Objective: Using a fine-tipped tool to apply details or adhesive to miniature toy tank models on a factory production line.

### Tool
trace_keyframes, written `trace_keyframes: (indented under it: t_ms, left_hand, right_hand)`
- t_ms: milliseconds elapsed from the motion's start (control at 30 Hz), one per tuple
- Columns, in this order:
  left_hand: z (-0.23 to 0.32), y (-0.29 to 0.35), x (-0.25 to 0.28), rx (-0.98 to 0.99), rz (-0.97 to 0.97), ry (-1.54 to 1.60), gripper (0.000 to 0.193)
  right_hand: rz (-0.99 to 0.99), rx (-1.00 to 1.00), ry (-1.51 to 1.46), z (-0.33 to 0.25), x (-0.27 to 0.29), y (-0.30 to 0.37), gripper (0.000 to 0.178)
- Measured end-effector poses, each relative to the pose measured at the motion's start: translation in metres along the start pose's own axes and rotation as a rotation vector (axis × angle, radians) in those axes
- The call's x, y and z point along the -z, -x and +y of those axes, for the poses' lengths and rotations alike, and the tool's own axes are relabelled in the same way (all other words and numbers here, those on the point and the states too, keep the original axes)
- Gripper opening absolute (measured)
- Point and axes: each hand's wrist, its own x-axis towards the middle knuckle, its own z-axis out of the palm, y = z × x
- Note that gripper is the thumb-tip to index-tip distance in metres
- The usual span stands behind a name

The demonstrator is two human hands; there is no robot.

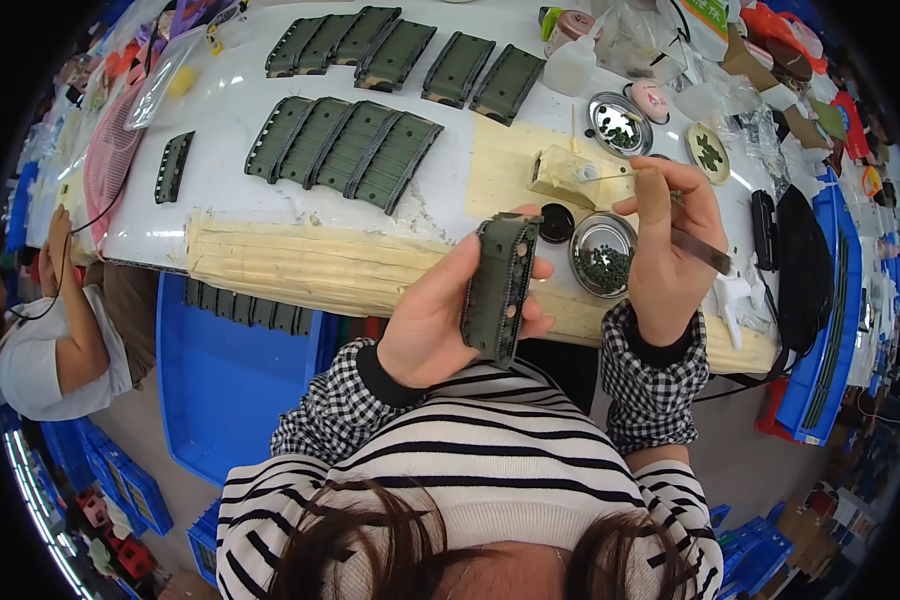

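Observation:
My left hand (pixel 425 320) grips a dark green curved plastic piece (pixel 498 285) upright in front of my chest. Its edges are dark and ribbed, with small pale round spots along one side. A slim tool (pixel 705 250) is pinched in my right hand (pixel 660 255); its flat dark end sticks out behind the palm, and its thin tip points left over a tape-wrapped cream block (pixel 560 175) with a whitish hollow. Just below that block sit a small black round cup (pixel 556 222) and a round metal dish (pixel 578 272) of small dark green bits.
Rows of similar green pieces (pixel 340 150) lie across the white table (pixel 220 110). Further right are another metal dish (pixel 595 110), a pale dish (pixel 698 165) and a squeeze bottle (pixel 570 68). A blue bin (pixel 235 400) stands below the edge. Another person (pixel 65 345) is at far left.

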Motion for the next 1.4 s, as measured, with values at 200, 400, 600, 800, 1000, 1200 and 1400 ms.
trace_keyframes:
  t_ms: [200, 400, 600, 800, 1000, 1200, 1400]
  left_hand:
    - [0.013, 0.000, 0.001, -0.047, -0.026, -0.040, 0.051]
    - [0.012, 0.002, -0.005, -0.126, 0.049, -0.299, 0.056]
    - [0.013, 0.008, -0.023, -0.304, 0.177, -1.375, 0.054]
    - [0.014, 0.005, -0.024, -0.516, 0.139, -1.693, 0.048]
    - [0.013, 0.006, -0.022, -0.530, 0.141, -1.703, 0.047]
    - [0.013, 0.006, -0.023, -0.517, 0.150, -1.691, 0.047]
    - [0.013, 0.006, -0.023, -0.537, 0.146, -1.691, 0.047]
  right_hand:
    - [-0.034, 0.286, 0.503, 0.020, 0.003, -0.013, 0.008]
    - [0.152, 0.327, 0.437, -0.002, 0.004, -0.007, 0.003]
    - [-0.167, 0.043, -0.171, -0.027, 0.004, 0.016, 0.010]
    - [-0.285, -0.067, -0.308, -0.018, -0.005, 0.021, 0.017]
    - [-0.310, -0.069, -0.293, -0.014, -0.006, 0.021, 0.017]
    - [-0.315, -0.051, -0.273, -0.014, -0.008, 0.021, 0.015]
    - [-0.308, -0.050, -0.253, -0.015, -0.009, 0.020, 0.015]
